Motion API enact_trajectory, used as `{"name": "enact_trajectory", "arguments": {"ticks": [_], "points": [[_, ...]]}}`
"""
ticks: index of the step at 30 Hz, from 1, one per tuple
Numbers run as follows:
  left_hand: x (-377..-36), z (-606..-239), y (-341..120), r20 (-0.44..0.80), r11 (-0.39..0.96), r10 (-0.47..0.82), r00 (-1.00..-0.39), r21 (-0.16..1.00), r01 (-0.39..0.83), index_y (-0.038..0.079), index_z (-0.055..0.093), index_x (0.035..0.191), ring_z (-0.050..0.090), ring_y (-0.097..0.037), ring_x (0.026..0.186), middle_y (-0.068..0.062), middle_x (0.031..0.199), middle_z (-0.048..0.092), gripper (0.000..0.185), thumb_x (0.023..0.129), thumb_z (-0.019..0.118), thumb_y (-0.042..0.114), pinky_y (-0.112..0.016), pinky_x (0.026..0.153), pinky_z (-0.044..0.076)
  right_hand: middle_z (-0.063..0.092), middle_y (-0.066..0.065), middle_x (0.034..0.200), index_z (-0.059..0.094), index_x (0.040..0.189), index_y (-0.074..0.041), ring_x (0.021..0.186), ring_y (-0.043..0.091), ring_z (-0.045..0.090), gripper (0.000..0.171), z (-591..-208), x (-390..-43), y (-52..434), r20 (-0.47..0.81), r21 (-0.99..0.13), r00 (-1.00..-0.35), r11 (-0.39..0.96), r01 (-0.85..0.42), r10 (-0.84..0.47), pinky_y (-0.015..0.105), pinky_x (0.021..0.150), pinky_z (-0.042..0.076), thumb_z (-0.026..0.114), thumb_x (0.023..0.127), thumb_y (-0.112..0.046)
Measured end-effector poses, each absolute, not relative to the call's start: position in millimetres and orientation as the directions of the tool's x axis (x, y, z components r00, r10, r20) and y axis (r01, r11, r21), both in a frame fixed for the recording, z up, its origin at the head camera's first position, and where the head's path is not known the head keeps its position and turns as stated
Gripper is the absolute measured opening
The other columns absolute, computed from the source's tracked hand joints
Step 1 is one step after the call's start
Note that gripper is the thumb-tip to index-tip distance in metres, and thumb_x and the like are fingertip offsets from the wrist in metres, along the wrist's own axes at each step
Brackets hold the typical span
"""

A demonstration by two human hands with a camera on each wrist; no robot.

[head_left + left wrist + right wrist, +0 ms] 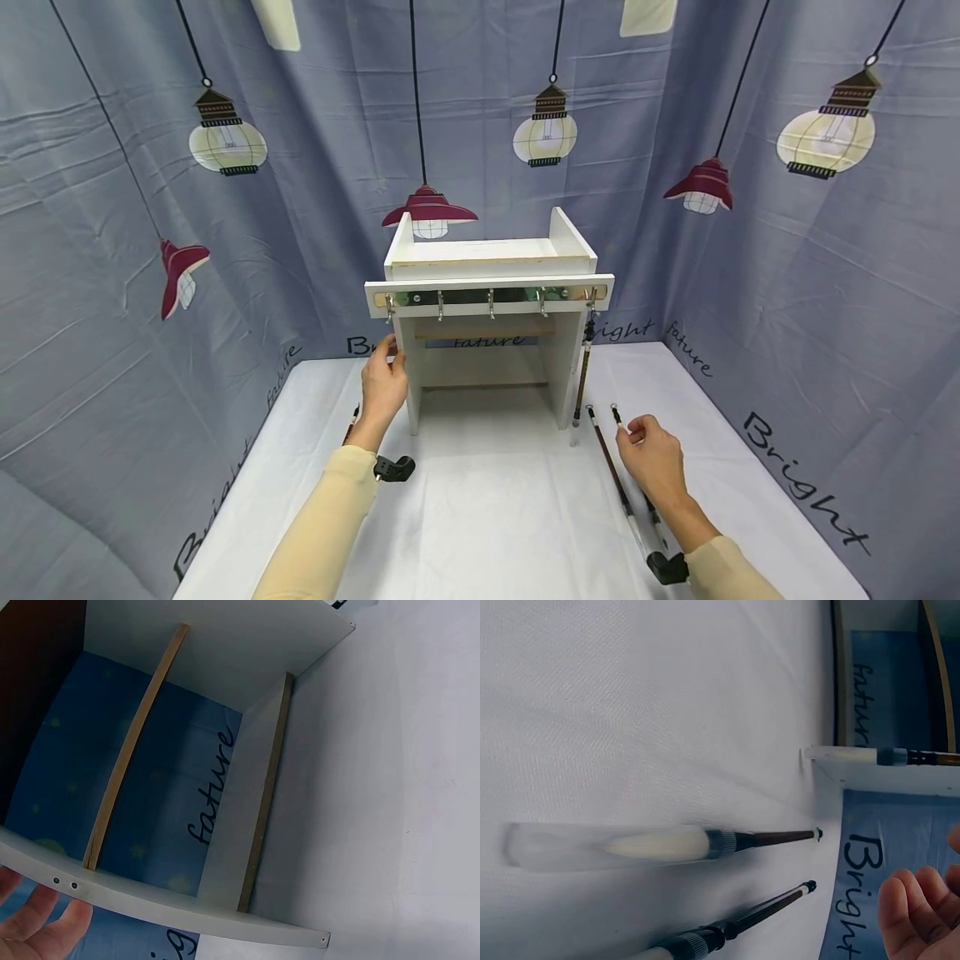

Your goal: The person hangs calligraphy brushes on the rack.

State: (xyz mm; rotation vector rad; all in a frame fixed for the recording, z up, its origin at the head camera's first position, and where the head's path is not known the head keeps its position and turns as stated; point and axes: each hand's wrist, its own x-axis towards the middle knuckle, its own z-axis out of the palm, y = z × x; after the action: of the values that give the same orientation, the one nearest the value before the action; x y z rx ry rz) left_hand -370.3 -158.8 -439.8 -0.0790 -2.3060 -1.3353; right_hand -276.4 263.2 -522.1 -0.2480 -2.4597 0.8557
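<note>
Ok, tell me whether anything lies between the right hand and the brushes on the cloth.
Nothing visible does. The right hand hovers right over the two brushes lying on the white cloth, fingers loosely curled, with only bare cloth around them.
</note>
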Motion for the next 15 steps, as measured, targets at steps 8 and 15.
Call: {"name": "enact_trajectory", "arguments": {"ticks": [8, 15], "points": [[-371.2, -440.4, -159.2, 0.435, 0.522, -0.179, -0.883, 0.802, 0.290, 0.003, 0.050, 0.148, 0.068, -0.040, 0.108, -0.022, 0.133, 0.064, 0.041, 0.109, 0.051, 0.016, -0.052, 0.085, 0.056, 0.069, 0.010, 0.080, 0.065, 0.097, -0.003, 0.068, 0.024, 0.061, 0.020, -525.1, -274.7, 266.0, 0.372, -0.623, -0.864, 0.781, 0.038, 0.339, 0.033, 0.060, 0.044, 0.067, 0.094, -0.022], [-371.4, -440.8, -159.5, 0.436, 0.528, -0.180, -0.882, 0.799, 0.287, 0.003, 0.050, 0.148, 0.068, -0.040, 0.110, -0.021, 0.133, 0.064, 0.042, 0.109, 0.052, 0.016, -0.053, 0.087, 0.055, 0.069, 0.010, 0.083, 0.065, 0.102, -0.001, 0.069, 0.023, 0.061, 0.023, -532.5, -272.5, 270.8, 0.323, -0.615, -0.886, 0.786, 0.071, 0.333, 0.032, 0.060, 0.044, 0.067, 0.094, -0.023]]}}
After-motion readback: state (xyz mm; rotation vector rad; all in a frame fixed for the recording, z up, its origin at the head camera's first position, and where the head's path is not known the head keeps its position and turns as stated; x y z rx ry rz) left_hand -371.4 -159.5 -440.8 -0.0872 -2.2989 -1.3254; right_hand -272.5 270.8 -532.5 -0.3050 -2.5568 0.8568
